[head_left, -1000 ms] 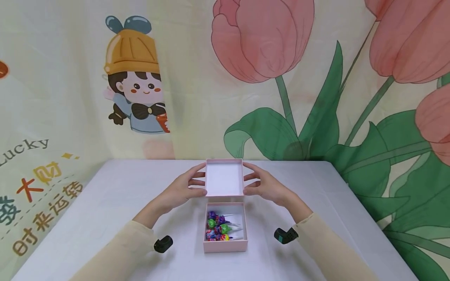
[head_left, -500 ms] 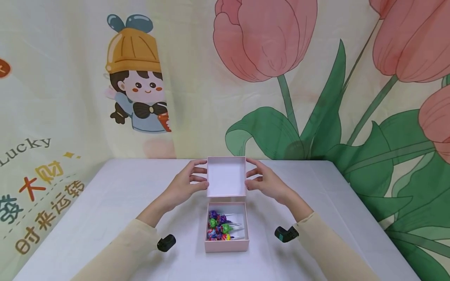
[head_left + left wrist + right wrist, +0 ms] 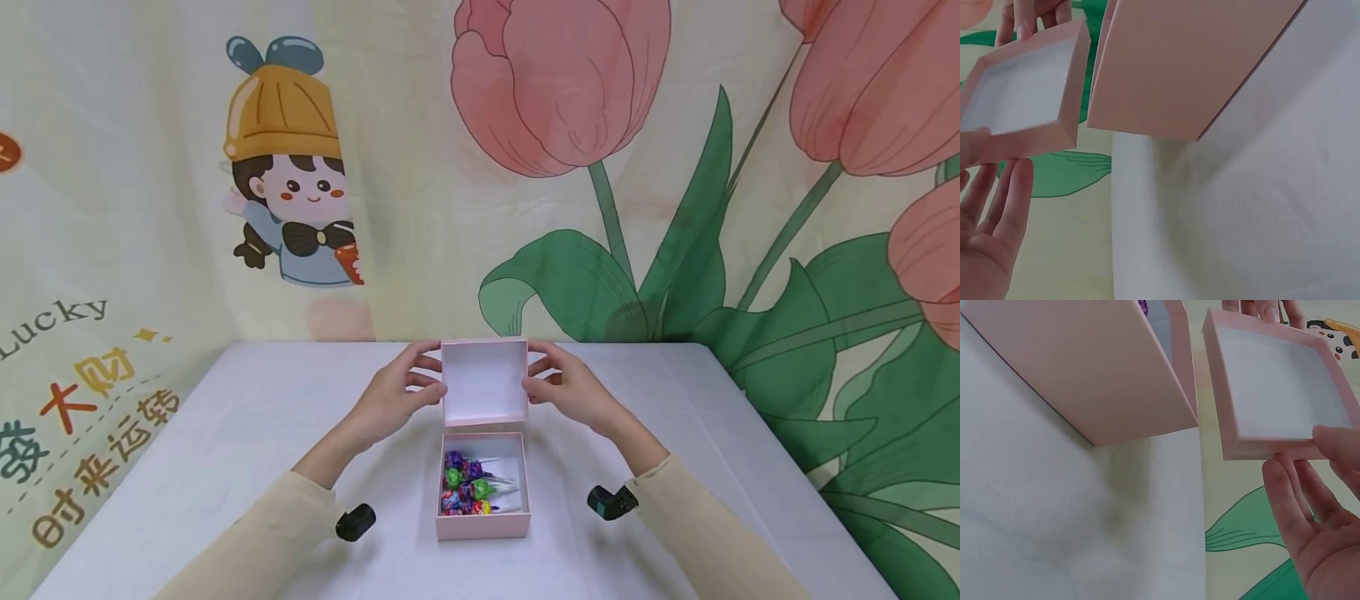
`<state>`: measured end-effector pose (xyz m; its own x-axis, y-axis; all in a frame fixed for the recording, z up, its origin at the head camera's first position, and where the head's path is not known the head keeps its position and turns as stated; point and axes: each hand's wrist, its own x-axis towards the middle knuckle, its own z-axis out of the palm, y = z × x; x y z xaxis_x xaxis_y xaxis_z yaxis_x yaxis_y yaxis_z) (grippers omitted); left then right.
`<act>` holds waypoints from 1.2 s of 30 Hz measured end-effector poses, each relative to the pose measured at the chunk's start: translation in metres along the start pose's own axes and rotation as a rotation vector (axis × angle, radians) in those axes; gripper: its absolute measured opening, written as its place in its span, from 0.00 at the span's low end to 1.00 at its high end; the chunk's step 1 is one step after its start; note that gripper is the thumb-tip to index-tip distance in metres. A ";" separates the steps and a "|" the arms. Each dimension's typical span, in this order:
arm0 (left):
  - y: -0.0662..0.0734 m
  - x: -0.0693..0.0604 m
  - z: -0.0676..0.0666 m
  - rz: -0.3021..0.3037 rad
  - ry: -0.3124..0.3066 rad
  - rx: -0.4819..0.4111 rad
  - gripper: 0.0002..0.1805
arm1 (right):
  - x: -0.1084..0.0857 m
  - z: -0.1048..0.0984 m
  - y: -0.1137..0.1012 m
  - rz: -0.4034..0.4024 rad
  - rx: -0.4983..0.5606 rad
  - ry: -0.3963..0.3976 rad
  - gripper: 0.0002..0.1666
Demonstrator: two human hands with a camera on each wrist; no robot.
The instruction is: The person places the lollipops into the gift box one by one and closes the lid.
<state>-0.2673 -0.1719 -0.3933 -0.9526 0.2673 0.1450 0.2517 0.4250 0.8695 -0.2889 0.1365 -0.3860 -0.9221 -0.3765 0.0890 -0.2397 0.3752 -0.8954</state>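
A pink box lid [image 3: 485, 379] with a white inside is held up by both hands, its hollow side facing the head camera. My left hand [image 3: 393, 390] grips its left edge, thumb in front and fingers behind. On the opposite edge my right hand [image 3: 576, 389] pinches it the same way. Just nearer than the lid, an uncovered pink box [image 3: 482, 527] stands on the table. Several lollipops [image 3: 468, 485] in bright wrappers lie inside it, white sticks pointing right. In the left wrist view the lid [image 3: 1022, 90] is apart from the box [image 3: 1179, 69]; the right wrist view also shows a gap.
A white cloth covers the table [image 3: 285, 392], which reaches back to a printed curtain [image 3: 405, 183] with tulips and a cartoon figure. Small black devices [image 3: 356, 522] sit at both wrists.
The lid has tilted slightly, its lower edge now nearer the box's back rim. Both hands keep their hold and have barely moved. The box and lollipops stay in place.
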 end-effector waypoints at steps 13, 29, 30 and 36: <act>0.000 -0.002 -0.001 0.110 0.032 0.058 0.27 | -0.005 0.002 -0.004 -0.079 -0.080 0.085 0.29; -0.002 0.000 0.000 0.124 0.121 0.168 0.26 | -0.006 0.007 -0.003 -0.130 -0.079 0.097 0.27; -0.002 0.000 0.001 0.122 0.118 0.161 0.25 | -0.006 0.008 -0.003 -0.134 -0.078 0.098 0.27; -0.003 -0.002 0.003 0.121 0.106 0.112 0.25 | -0.007 0.010 -0.003 -0.141 -0.078 0.106 0.26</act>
<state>-0.2660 -0.1712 -0.3970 -0.9254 0.2326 0.2992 0.3772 0.4907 0.7855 -0.2786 0.1298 -0.3887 -0.9035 -0.3400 0.2608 -0.3881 0.3911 -0.8345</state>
